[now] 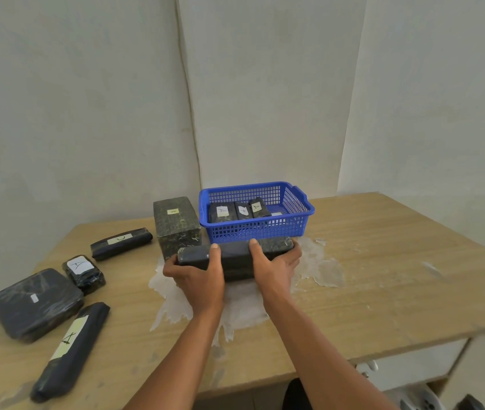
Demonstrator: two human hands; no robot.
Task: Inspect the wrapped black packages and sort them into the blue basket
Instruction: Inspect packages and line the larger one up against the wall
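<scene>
Both hands, left hand [197, 275] and right hand [276, 267], grip the long black plastic-wrapped package [235, 255] near its ends, fingers curled over; it looks stiff, slick, moderately heavy.

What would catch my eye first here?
Two hands, left hand and right hand, grip a long black package at the table's middle. Just behind it sits the blue basket, with labelled packages inside. More wrapped packages lie on the table's left.
</scene>
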